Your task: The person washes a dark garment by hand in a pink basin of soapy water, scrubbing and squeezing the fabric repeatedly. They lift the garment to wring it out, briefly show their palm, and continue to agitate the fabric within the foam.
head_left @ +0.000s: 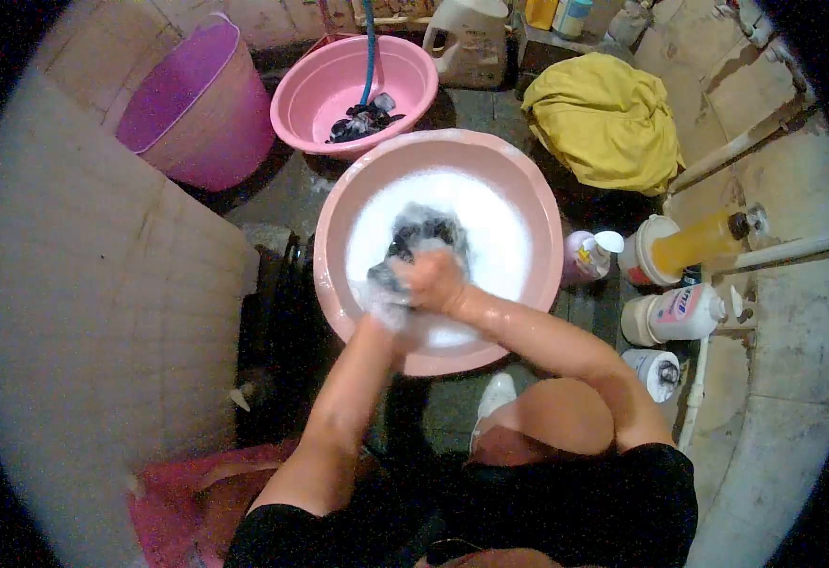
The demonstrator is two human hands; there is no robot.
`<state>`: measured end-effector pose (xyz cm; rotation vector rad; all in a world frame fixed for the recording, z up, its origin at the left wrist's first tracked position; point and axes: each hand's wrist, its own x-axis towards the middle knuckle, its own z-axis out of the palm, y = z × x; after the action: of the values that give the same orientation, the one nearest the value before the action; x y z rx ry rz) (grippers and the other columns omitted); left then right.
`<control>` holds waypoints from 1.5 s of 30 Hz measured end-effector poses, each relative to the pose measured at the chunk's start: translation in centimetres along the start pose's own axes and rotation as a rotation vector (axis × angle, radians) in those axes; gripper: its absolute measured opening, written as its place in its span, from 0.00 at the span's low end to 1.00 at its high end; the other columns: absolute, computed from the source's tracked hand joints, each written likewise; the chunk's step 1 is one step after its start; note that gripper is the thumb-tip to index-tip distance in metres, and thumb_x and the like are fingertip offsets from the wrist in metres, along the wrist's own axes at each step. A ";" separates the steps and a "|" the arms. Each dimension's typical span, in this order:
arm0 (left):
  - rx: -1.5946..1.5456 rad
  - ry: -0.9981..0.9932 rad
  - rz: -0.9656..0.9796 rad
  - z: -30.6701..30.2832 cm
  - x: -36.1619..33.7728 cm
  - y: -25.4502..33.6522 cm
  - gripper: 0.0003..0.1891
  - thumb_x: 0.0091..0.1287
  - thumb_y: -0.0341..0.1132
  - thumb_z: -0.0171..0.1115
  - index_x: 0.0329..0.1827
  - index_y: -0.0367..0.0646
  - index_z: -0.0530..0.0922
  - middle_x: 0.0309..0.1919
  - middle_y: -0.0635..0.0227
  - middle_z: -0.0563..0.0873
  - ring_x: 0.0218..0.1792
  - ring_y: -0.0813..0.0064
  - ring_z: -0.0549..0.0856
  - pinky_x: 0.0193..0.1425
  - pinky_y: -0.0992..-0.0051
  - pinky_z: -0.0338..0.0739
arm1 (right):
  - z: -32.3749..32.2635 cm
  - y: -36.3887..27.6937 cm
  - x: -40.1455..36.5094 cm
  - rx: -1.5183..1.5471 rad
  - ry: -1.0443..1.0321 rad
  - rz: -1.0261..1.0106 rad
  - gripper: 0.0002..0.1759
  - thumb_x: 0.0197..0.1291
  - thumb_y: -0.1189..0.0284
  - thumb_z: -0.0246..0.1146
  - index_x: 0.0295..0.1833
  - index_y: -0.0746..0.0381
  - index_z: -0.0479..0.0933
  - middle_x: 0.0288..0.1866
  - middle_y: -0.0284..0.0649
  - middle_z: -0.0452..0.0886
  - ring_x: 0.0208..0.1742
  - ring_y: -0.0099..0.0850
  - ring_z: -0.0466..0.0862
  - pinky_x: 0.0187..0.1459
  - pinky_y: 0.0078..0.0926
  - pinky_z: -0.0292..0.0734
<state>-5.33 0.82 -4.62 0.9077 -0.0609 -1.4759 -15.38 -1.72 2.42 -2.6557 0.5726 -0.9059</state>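
A large pink basin (337,218) holds white suds (495,222) and a dark, foam-covered cloth (430,227). Over the suds, my right hand (433,279) is closed on the cloth, its fingers partly blurred. My left hand (389,301) is beside it at the lower left, wrapped in foam and cloth, so its fingers are hidden. Both wrists come in over the near rim of the basin.
Behind stand a smaller pink basin (291,99) with dark cloth and a blue hose (370,57), and a purple tub (234,109). Yellow cloth (604,123) lies at the back right. A pump bottle (585,257) and several containers line the right wall.
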 end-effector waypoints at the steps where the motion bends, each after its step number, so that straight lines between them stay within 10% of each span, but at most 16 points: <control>1: 0.022 0.030 0.027 0.2 0.0 -0.1 0.18 0.68 0.41 0.46 0.53 0.39 0.73 0.44 0.63 0.80 0.45 0.70 0.78 0.50 0.68 0.75 | 1.5 1.2 -0.5 -0.029 0.082 -0.042 0.13 0.54 0.61 0.57 0.35 0.60 0.79 0.23 0.49 0.80 0.24 0.45 0.82 0.28 0.47 0.76; 2: 0.047 0.039 0.039 0.5 -0.3 0.1 0.16 0.68 0.39 0.47 0.52 0.39 0.73 0.44 0.64 0.80 0.44 0.70 0.79 0.48 0.69 0.76 | 0.9 3.9 0.6 0.134 0.044 0.408 0.17 0.57 0.59 0.56 0.33 0.62 0.79 0.25 0.52 0.80 0.26 0.46 0.82 0.30 0.45 0.76; 5: 0.117 0.123 -0.026 4.2 -3.3 0.6 0.14 0.63 0.30 0.51 0.51 0.37 0.73 0.41 0.64 0.80 0.42 0.72 0.79 0.46 0.70 0.77 | 3.5 11.5 -1.3 0.279 -0.086 0.889 0.24 0.59 0.56 0.56 0.35 0.69 0.81 0.31 0.55 0.83 0.33 0.42 0.84 0.39 0.36 0.76; 7: 0.285 0.110 0.115 3.5 -1.5 -0.5 0.15 0.63 0.32 0.53 0.50 0.33 0.72 0.41 0.62 0.79 0.43 0.71 0.78 0.46 0.71 0.75 | 4.1 16.0 -4.4 0.792 -0.186 0.819 0.16 0.48 0.67 0.68 0.40 0.68 0.82 0.31 0.32 0.81 0.33 0.25 0.76 0.39 0.31 0.74; 10: 0.473 0.045 0.241 4.0 -1.4 2.0 0.31 0.62 0.47 0.63 0.56 0.29 0.67 0.46 0.55 0.78 0.47 0.66 0.77 0.55 0.71 0.71 | 3.1 18.7 -4.7 0.294 -0.289 0.811 0.12 0.48 0.69 0.65 0.35 0.68 0.79 0.32 0.52 0.83 0.34 0.44 0.84 0.37 0.40 0.76; 12: 0.566 0.149 0.320 2.8 0.5 3.7 0.33 0.61 0.47 0.63 0.59 0.28 0.65 0.50 0.52 0.77 0.51 0.63 0.77 0.59 0.71 0.69 | -1.0 14.3 -2.6 -0.329 -0.372 0.814 0.16 0.48 0.70 0.65 0.43 0.66 0.76 0.33 0.48 0.82 0.36 0.45 0.84 0.39 0.42 0.77; 15: 0.903 0.395 0.390 -0.6 2.5 2.4 0.41 0.57 0.49 0.66 0.65 0.29 0.60 0.55 0.46 0.74 0.57 0.60 0.74 0.62 0.70 0.66 | -0.4 13.3 -2.9 -0.462 -0.354 0.736 0.16 0.55 0.74 0.57 0.51 0.62 0.69 0.35 0.50 0.81 0.36 0.49 0.82 0.37 0.46 0.76; 18: 0.730 0.573 0.357 -4.4 5.7 -3.1 0.43 0.59 0.54 0.66 0.69 0.37 0.58 0.58 0.55 0.73 0.56 0.64 0.75 0.57 0.66 0.70 | 1.0 10.5 -2.8 0.089 -0.283 0.738 0.32 0.54 0.68 0.63 0.64 0.63 0.62 0.42 0.55 0.80 0.44 0.51 0.80 0.47 0.47 0.73; 22: 0.134 0.269 -0.081 1.3 0.8 -0.1 0.41 0.54 0.66 0.62 0.63 0.44 0.68 0.54 0.63 0.77 0.56 0.68 0.75 0.58 0.64 0.71 | 4.5 9.0 -2.9 0.710 -0.417 0.855 0.18 0.57 0.66 0.61 0.49 0.68 0.76 0.42 0.46 0.82 0.43 0.33 0.79 0.49 0.33 0.72; 27: 0.020 -0.109 -0.162 2.2 -1.8 3.8 0.21 0.69 0.52 0.51 0.47 0.42 0.77 0.39 0.64 0.82 0.41 0.69 0.81 0.48 0.72 0.76 | -2.8 -3.7 1.9 0.479 -0.220 0.460 0.18 0.52 0.62 0.65 0.40 0.65 0.75 0.32 0.55 0.79 0.37 0.52 0.81 0.41 0.45 0.74; 33: 0.024 -0.020 -0.011 -0.9 1.3 1.2 0.18 0.69 0.46 0.51 0.49 0.42 0.77 0.40 0.63 0.83 0.41 0.69 0.82 0.47 0.69 0.78 | 1.3 1.6 -1.1 -0.099 0.006 -0.002 0.11 0.44 0.67 0.63 0.36 0.55 0.77 0.16 0.40 0.74 0.19 0.38 0.79 0.21 0.35 0.74; 40: 0.147 -0.038 -0.042 2.0 1.1 4.6 0.23 0.66 0.48 0.56 0.56 0.39 0.73 0.46 0.58 0.81 0.41 0.65 0.83 0.43 0.68 0.81 | -2.2 8.4 0.0 0.230 0.040 0.904 0.17 0.55 0.65 0.56 0.48 0.63 0.75 0.40 0.55 0.80 0.45 0.50 0.80 0.50 0.45 0.74; 42: 0.657 0.302 0.089 4.5 -1.2 7.0 0.33 0.61 0.50 0.63 0.62 0.36 0.65 0.58 0.46 0.70 0.52 0.58 0.78 0.54 0.67 0.75 | -2.3 12.0 -1.6 0.076 -0.142 0.953 0.23 0.56 0.64 0.58 0.56 0.62 0.71 0.54 0.56 0.75 0.52 0.53 0.77 0.53 0.46 0.72; 45: 1.158 0.263 0.397 3.1 -0.7 7.6 0.40 0.52 0.49 0.72 0.62 0.37 0.64 0.62 0.36 0.61 0.58 0.45 0.71 0.60 0.59 0.70 | -3.8 10.4 -1.5 -0.251 -0.127 0.847 0.30 0.53 0.60 0.64 0.61 0.58 0.69 0.64 0.55 0.66 0.60 0.58 0.69 0.57 0.52 0.68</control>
<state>-0.96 -1.26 2.03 1.8669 -0.9170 -0.8522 -21.71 -10.73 0.62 -2.2461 1.6744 -0.4171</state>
